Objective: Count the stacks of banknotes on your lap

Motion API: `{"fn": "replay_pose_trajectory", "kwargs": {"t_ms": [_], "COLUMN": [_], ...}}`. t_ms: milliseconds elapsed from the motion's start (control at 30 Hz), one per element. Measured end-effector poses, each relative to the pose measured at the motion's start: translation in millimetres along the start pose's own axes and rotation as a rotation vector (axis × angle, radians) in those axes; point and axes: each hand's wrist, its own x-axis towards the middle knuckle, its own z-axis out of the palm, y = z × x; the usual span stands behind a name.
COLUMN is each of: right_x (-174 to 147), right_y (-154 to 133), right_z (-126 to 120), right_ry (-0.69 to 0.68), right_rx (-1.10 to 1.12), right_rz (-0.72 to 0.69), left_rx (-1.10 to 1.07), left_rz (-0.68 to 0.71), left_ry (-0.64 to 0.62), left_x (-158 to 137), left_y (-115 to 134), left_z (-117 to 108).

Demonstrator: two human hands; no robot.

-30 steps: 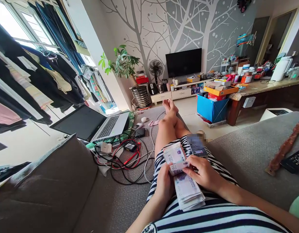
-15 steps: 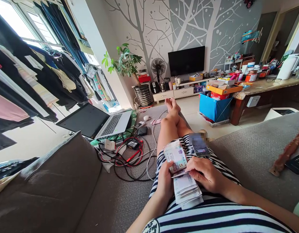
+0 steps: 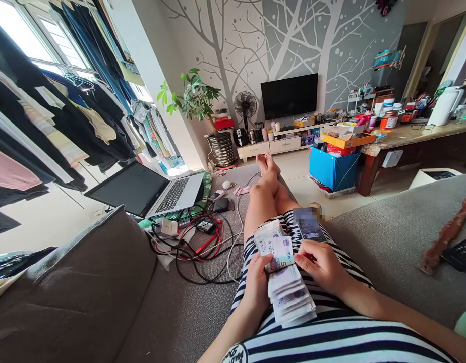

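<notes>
My left hand (image 3: 258, 276) is closed on a stack of banknotes (image 3: 269, 233), its thumb pressed on the face of the notes. A front banknote (image 3: 281, 250) with a printed 5 stands up from the stack toward the right. My right hand (image 3: 322, 264) is closed, thumb and forefinger pinched at that note's right edge. Below both hands, a fanned pile of banknotes (image 3: 291, 297) lies overlapping on my lap, over striped clothing (image 3: 331, 327). A phone (image 3: 309, 226) rests on my thigh just beyond my right hand, part of it blurred out.
Left of my legs, tangled cables (image 3: 202, 252) and a charger (image 3: 167, 228) lie on the grey sofa (image 3: 187, 312), near an open laptop (image 3: 172, 194). A remote control (image 3: 462, 253) is at far right. Ahead stand a blue box (image 3: 333, 169) and a cluttered table (image 3: 403, 133).
The note that was tipped down edge-on between my hands now shows its face, upright against the stack. My right fingers have shifted to its right edge. The view has moved slightly.
</notes>
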Motion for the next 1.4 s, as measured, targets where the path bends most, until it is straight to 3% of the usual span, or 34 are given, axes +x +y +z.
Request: {"fn": "replay_pose_trajectory", "kwargs": {"t_ms": [67,133,367,500,800,1400], "right_x": [2.9,4.4,2.1,-0.1,-4.1,-4.9], "right_y": [1.7,2.0,1.1,0.3,-6.7,-7.3], "right_z": [1.9,3.2,6.8,7.4,-0.1,-3.3], "right_ry": [0.013,-0.003,0.034,0.064,-0.1,-0.149], "right_rx": [-0.045,-0.049,-0.057,-0.09,-0.006,-0.077], "right_rz": [0.115,0.134,0.037,-0.013,-0.354,-0.437], "left_rx": [0.034,0.03,0.028,0.035,0.018,0.054], "left_rz": [-0.005,-0.009,-0.037,0.024,0.006,0.032], "left_ry": [-0.007,-0.014,-0.02,0.008,-0.011,-0.043], "left_x": [-0.5,-1.3,-4.4,-4.4,-3.3,-0.7], "left_y": [0.6,-0.1,-4.3,-2.2,-1.8,-3.6], "left_z": [0.1,0.5,0.4,2.1,1.1,-3.7]}}
